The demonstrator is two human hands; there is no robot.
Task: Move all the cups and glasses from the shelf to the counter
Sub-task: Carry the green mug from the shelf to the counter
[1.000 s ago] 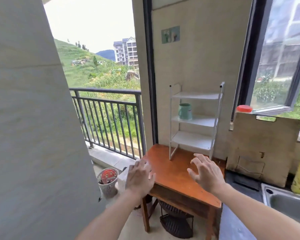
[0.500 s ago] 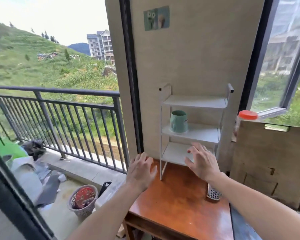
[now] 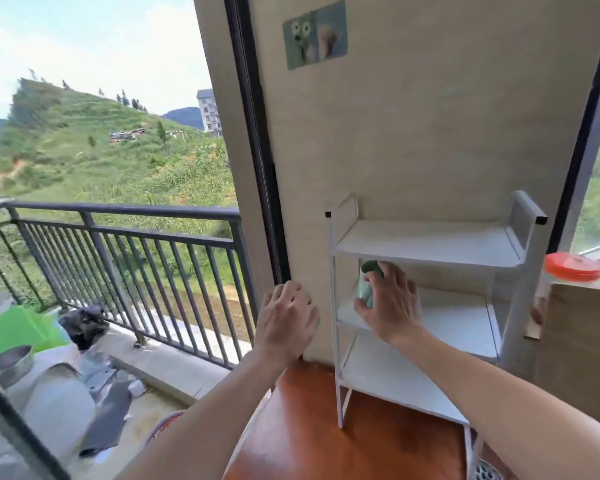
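Observation:
A white three-tier shelf stands on a reddish wooden table against the wall. On its middle tier sits a green cup, mostly covered by my right hand, whose fingers and thumb wrap around the cup's sides. My left hand hovers with fingers loosely spread to the left of the shelf, in front of the wall corner, holding nothing. The top and bottom tiers hold nothing that I can see.
A wooden board leans at the right with an orange-lidded jar behind it. A balcony railing and clutter on the floor lie to the left. A small mesh strainer sits at the table's right edge.
I have stepped closer to the shelf. My right hand rose from the lower tier to the middle tier and closed around the green cup. My left hand lifted slightly beside the shelf.

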